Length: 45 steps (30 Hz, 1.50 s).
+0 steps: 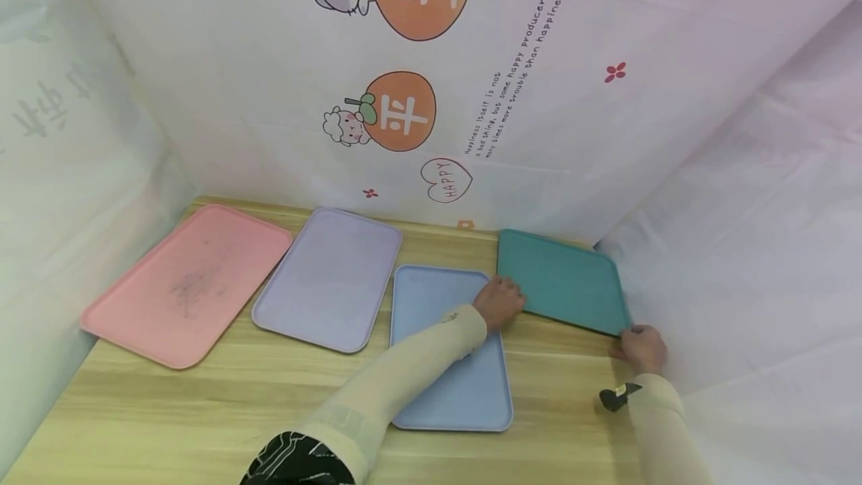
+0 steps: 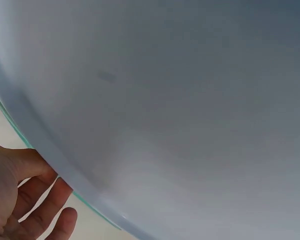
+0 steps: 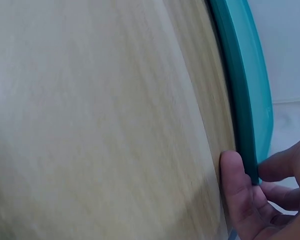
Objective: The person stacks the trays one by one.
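Note:
A teal tray [image 1: 562,279] lies at the back right of the table, slightly turned. At its near left corner is my left hand [image 1: 499,302], thumb and fingers at the rim, with the forearm stretched across a light blue tray [image 1: 447,380]. In the left wrist view the blue tray fills most of the picture, and my left hand [image 2: 27,195] grips the thin teal edge beyond it. My right hand [image 1: 643,350] pinches the near right corner of the teal tray. Seen from the right wrist, the thumb [image 3: 280,165] presses that teal rim [image 3: 245,110] while other fingers sit against its outer side.
Left of the blue tray lies a lavender tray [image 1: 330,279], with a pink tray [image 1: 195,283] beyond it, dark smudges on its surface. All rest on a wood-grain table [image 1: 168,425]. White printed cloth [image 1: 269,96] hangs behind and along both sides, close to my right hand.

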Tool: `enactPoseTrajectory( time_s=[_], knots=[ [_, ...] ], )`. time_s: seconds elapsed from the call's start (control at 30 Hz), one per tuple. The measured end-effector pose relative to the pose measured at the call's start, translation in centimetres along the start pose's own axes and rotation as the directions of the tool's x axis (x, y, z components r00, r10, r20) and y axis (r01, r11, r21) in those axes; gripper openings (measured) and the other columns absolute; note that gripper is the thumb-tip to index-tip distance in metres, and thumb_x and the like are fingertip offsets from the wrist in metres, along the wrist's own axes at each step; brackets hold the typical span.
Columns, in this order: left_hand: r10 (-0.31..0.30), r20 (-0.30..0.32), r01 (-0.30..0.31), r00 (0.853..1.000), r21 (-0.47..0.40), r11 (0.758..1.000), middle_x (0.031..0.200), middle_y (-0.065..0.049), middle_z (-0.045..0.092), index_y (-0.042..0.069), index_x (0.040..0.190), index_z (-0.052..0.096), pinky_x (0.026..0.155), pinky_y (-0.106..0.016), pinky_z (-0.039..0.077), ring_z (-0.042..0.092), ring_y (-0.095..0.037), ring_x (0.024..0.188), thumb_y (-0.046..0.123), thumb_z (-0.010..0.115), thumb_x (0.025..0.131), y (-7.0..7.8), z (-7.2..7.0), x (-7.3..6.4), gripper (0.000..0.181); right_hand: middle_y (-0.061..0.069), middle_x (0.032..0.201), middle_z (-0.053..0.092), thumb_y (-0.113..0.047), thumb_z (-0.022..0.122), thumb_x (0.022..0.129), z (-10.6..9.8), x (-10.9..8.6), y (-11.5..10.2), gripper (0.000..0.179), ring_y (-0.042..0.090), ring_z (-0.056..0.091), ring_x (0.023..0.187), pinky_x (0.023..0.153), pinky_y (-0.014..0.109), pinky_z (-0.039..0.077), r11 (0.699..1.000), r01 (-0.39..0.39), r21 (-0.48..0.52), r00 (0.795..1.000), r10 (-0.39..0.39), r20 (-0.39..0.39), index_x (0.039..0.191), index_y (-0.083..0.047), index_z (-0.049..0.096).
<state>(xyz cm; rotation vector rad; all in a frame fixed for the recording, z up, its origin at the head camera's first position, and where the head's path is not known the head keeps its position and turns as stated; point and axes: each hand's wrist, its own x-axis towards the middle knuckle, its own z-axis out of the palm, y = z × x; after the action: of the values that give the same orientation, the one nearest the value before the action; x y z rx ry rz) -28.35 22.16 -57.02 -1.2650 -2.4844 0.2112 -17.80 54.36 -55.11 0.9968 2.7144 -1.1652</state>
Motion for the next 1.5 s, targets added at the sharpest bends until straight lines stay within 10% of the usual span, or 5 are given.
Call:
enactPoseTrajectory(
  time_s=[0.3,0.73,1.03,1.37,1.5],
  knots=[
    [0.074,-0.07,-0.066,0.995,0.103,0.992,0.101,0.016,0.078,0.034,0.106,0.08,0.083,-0.024,0.058,0.071,-0.005,0.091,0.026,0.065,0.108,0.0,1.0,0.3,0.017,0.042,0.136,0.063,-0.014,0.055,0.096,0.5,0.1,0.6,0.059,0.063,0.052,0.134,0.12,0.067,0.041,0.994,0.01,-0.109,0.998,-0.016,-0.058,0.141,0.025,0.049],
    [0.086,-0.155,-0.064,0.984,0.145,0.987,0.1,0.015,0.078,0.032,0.106,0.081,0.081,-0.026,0.055,0.071,-0.004,0.087,0.024,0.062,0.109,-0.8,0.3,0.1,0.02,0.039,0.142,0.061,-0.006,0.047,0.092,0.5,-1.1,-0.8,0.059,0.057,0.053,0.14,0.123,0.059,0.042,0.998,-0.029,0.052,0.989,0.037,-0.146,0.143,0.023,0.051],
    [0.043,-0.137,-0.028,0.99,0.104,0.994,0.118,0.012,0.08,0.031,0.119,0.08,0.097,-0.034,0.062,0.073,-0.01,0.107,0.027,0.061,0.111,-0.9,-0.3,-0.1,0.021,-0.009,0.063,0.075,-0.012,0.048,0.097,0.1,-1.3,-0.5,0.057,0.001,0.073,0.07,0.077,0.009,0.047,0.972,-0.068,0.227,0.991,0.092,-0.094,0.146,0.018,0.051],
    [-0.159,-0.08,0.152,0.984,-0.081,0.985,0.16,-0.005,0.055,0.032,0.136,0.073,0.106,-0.035,0.063,0.062,-0.034,0.142,0.02,0.068,0.109,-1.0,-1.5,-0.5,0.03,-0.001,0.066,0.072,0.001,0.042,0.097,-0.4,-3.1,-1.4,0.027,0.005,0.077,0.064,0.07,0.015,0.062,0.844,-0.089,0.529,0.99,0.134,-0.048,0.115,0.01,0.06],
    [-0.249,-0.075,0.22,0.966,-0.279,0.935,0.171,-0.013,0.043,0.025,0.131,0.074,0.073,-0.024,0.067,0.073,-0.033,0.124,0.007,0.065,0.108,-0.8,-1.9,-0.9,0.03,-0.001,0.072,0.071,0.002,0.04,0.096,-0.7,-3.7,-1.6,0.027,0.008,0.079,0.068,0.075,0.019,0.065,0.816,-0.084,0.572,0.99,0.136,-0.049,0.108,0.01,0.063]
  ],
)
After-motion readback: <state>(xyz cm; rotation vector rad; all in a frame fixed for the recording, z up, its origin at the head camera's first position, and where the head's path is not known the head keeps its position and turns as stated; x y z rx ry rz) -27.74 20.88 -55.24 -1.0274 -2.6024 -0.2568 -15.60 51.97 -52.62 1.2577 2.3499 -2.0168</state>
